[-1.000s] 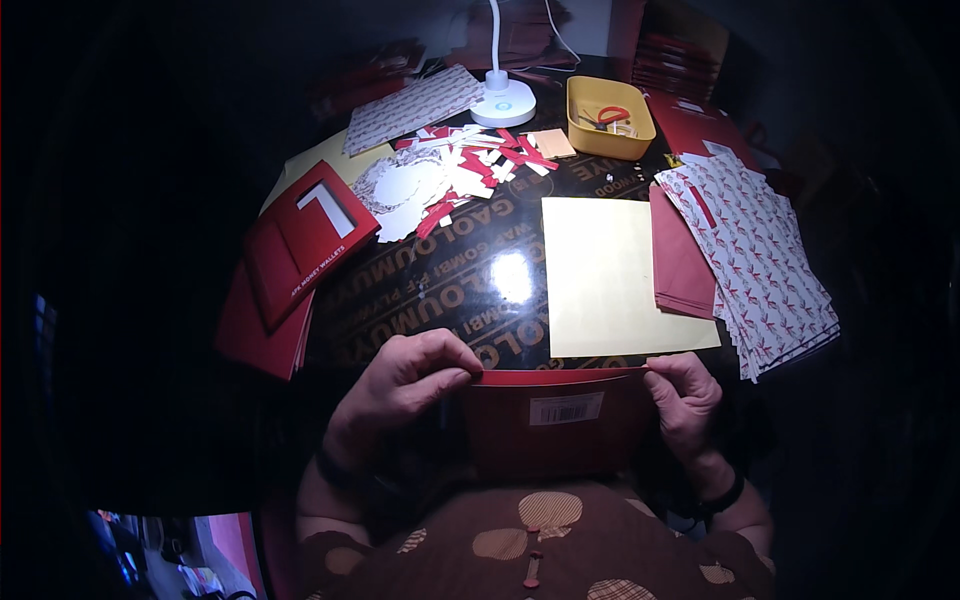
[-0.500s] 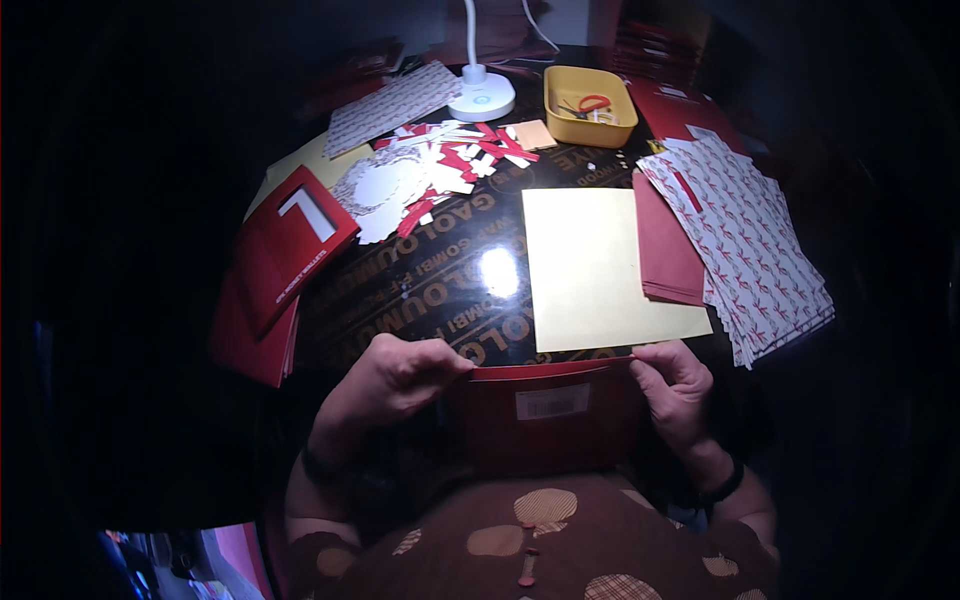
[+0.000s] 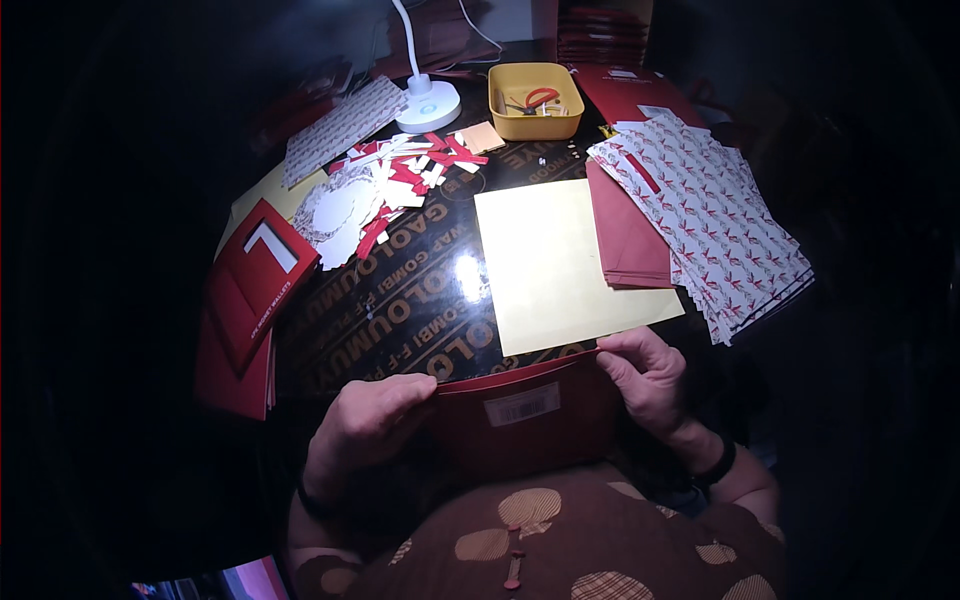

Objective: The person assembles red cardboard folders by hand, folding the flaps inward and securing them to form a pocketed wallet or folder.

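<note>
Red folder (image 3: 515, 440), upper corners pinched by left hand (image 3: 372, 418) and right hand (image 3: 647, 378), at the black table's (image 3: 405, 335) near edge; bears white barcode label (image 3: 522, 404). Just beyond: cream sheet (image 3: 545, 265); left of it, open lettered surface. Flanking: patterned sheets (image 3: 715, 235), right; red packets (image 3: 262, 290), left. Rear: paper scraps (image 3: 408, 172), yellow box (image 3: 535, 129).

The folder (image 3: 520, 440) is deep red with a white label (image 3: 523, 405), the desk (image 3: 455, 325) black with brown lettering, the sheet (image 3: 535, 260) pale yellow. The stack of cards (image 3: 720, 230) is white, sprigged in red and grey; the scraps (image 3: 402, 175) mix red and white. The box (image 3: 535, 128) is yellow, the lamp (image 3: 428, 105) white, the shirt (image 3: 600, 525) brown with tan ovals, some striped or checked.
</note>
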Demonstrator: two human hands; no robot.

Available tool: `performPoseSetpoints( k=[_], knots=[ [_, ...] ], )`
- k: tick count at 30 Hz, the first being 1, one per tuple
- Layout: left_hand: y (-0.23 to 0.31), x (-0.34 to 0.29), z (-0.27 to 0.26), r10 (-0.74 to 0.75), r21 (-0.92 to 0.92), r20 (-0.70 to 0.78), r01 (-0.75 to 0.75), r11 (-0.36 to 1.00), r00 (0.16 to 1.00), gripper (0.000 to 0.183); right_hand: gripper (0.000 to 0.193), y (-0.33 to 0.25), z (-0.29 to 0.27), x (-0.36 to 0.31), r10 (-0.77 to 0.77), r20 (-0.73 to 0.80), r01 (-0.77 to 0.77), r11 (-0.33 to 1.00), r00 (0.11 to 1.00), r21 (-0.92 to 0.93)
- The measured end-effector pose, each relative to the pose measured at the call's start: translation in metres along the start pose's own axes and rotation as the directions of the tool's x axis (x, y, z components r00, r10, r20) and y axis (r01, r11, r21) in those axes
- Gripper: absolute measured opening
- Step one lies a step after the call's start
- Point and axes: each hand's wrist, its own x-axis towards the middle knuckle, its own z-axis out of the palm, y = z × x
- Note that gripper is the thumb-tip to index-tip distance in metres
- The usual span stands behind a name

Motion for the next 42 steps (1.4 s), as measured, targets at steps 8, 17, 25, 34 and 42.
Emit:
performPoseSetpoints(
  k=[8, 17, 25, 34, 42],
  knots=[
    [0.005, -0.012, -0.002, -0.09, -0.128, -0.142, 0.072, 0.989, 0.986, 0.019, 0.009, -0.03, -0.003, 0.011, -0.27, 0.195, 0.277, 0.961, 0.943, -0.005],
    [0.012, -0.035, 0.022, -0.094, -0.007, -0.087, 0.094, 0.996, 0.992, 0.015, 0.014, -0.013, -0.009, -0.008, -0.239, 0.42, 0.277, 0.96, 0.875, -0.031],
    [0.011, -0.04, 0.025, 0.034, 0.271, -0.101, -0.006, 0.963, 0.994, 0.027, 0.041, -0.018, -0.008, 0.002, -0.522, 0.56, 0.749, 0.581, 0.644, -0.319],
    [0.031, -0.012, 0.026, 0.049, 0.284, 0.028, -0.055, 0.957, 0.998, 0.029, 0.025, -0.02, -0.009, 0.007, -0.513, 0.613, 0.791, 0.494, 0.601, -0.361],
    [0.041, -0.008, 0.034, 0.059, 0.103, 0.006, -0.059, 0.993, 0.998, 0.022, 0.017, -0.039, 0.002, 0.003, -0.368, 0.521, 0.563, 0.776, 0.77, -0.283]
  ],
)
